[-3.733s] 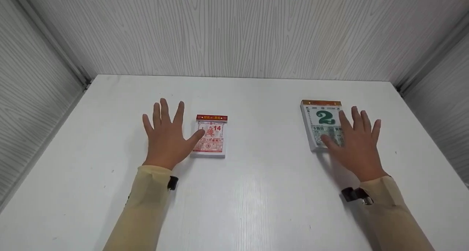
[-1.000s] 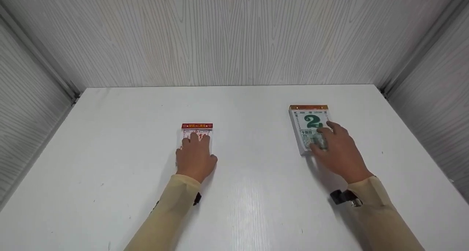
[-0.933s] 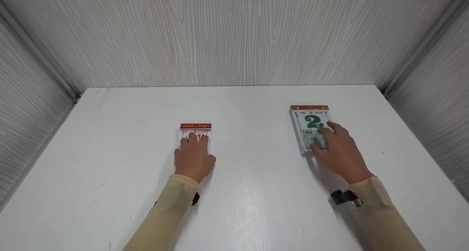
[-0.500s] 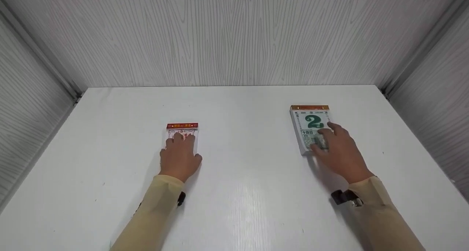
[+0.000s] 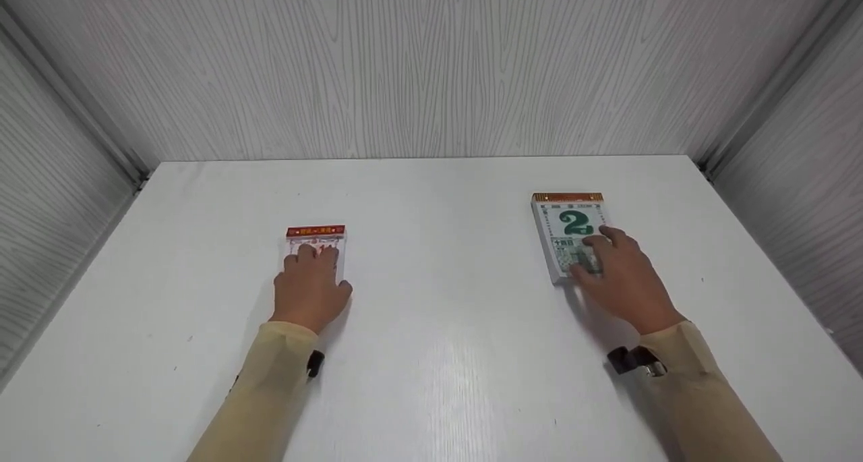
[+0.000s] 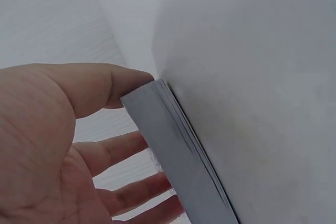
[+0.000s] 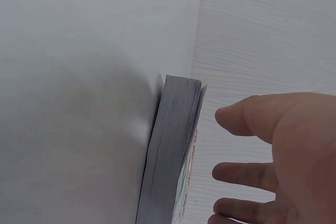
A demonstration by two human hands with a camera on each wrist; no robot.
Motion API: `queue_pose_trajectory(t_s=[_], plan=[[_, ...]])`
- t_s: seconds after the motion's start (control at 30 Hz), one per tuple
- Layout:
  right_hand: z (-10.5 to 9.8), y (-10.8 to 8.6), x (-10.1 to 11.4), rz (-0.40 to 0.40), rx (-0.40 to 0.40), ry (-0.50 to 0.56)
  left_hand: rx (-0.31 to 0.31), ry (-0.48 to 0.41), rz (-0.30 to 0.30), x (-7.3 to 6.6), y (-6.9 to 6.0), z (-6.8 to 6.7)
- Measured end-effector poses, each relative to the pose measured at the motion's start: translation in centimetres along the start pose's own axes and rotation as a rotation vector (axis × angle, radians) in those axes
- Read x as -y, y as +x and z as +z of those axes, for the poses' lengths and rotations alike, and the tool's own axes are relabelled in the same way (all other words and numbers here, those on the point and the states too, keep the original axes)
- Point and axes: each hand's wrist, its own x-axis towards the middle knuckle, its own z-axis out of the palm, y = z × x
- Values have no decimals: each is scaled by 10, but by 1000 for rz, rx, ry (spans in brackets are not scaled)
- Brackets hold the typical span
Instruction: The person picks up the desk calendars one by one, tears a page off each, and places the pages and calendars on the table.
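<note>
A small tear-off calendar (image 5: 315, 232) with a red header and red print lies on the white table, left of centre. My left hand (image 5: 310, 290) covers its lower part and grips it. In the left wrist view, the thumb presses a corner of the page block (image 6: 173, 145) and the fingers lie on its face. A larger tear-off calendar (image 5: 566, 219), with an orange header and a green 2, lies on the right. Over its lower right part hovers my right hand (image 5: 623, 286), fingers loosely bent. The right wrist view shows a gap between that hand and the page block (image 7: 170, 135).
The white tabletop (image 5: 445, 266) reaches back to a wood-grain panel (image 5: 431, 71). Similar side panels stand at left (image 5: 47, 179) and right (image 5: 809, 179). A dark band (image 5: 637, 361) is on the right wrist.
My left hand came down onto the small calendar and slid it leftward across the table. The right hand's fingers bent more than at first, then it stayed nearly still above the larger calendar.
</note>
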Motion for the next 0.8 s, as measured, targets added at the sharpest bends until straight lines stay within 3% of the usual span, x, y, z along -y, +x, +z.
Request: queue_pose_trajectory(t_s=[0.1, 0.2, 0.4, 0.5, 0.7, 0.8], plan=[[-4, 1, -3, 4, 14, 31, -12, -51, 23, -9, 1, 2], [-8, 2, -7, 16, 20, 71, 2, -158, 65, -24, 0, 2], [-13, 8, -17, 90, 33, 87, 135, -458, 158, -59, -13, 6], [-10, 11, -23, 125, 54, 65, 181, -560, 221, -74, -22, 10], [-6, 16, -28, 174, 90, 65, 189, -579, 312, -95, -34, 8], [-2, 18, -26, 190, 124, 45, 200, -561, 325, -98, -39, 9]])
